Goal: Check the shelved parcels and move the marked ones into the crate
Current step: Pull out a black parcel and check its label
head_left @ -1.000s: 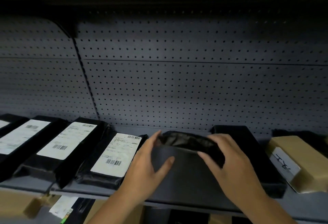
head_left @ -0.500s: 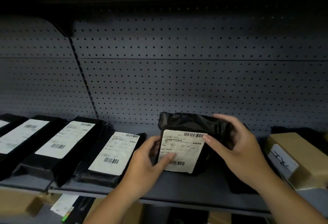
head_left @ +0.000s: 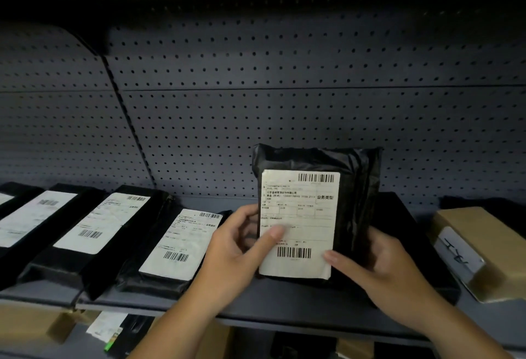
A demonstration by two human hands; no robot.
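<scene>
While it stands upright between the two grips, the parcel (head_left: 355,188), wrapped in black film, turns its white label (head_left: 299,216) toward the camera. The left grip (head_left: 236,250) holds the parcel's left edge, with the thumb pressed flat on the label and the fingers curled behind. The right grip (head_left: 378,270) pinches the lower right corner, thumb tip on the label's corner and fingers wrapped round the black side. Whether the parcel's bottom edge touches the shelf (head_left: 284,301) cannot be told.

The shelf is a dark grey metal board that runs under both grips. Just beside the left grip, on its left, a black pack (head_left: 182,242) lies label up. Farther left, more labelled packs (head_left: 96,225) lie in a slanted row, each close against the next. Behind and under the right grip lies a flat black slab (head_left: 412,230). Near the right grip, on its right, sits a brown carton (head_left: 484,225) with a white tag (head_left: 458,253) bearing handwritten strokes.

Behind the grips rises a grey pegboard (head_left: 284,116) crossed by a level seam, with a dark post (head_left: 125,119) slanting up to the left. Above it, everything is in shadow. Below the grips, under the shelf's front lip, cardboard (head_left: 28,321) and a scrap of printed paper (head_left: 105,327) show dimly.
</scene>
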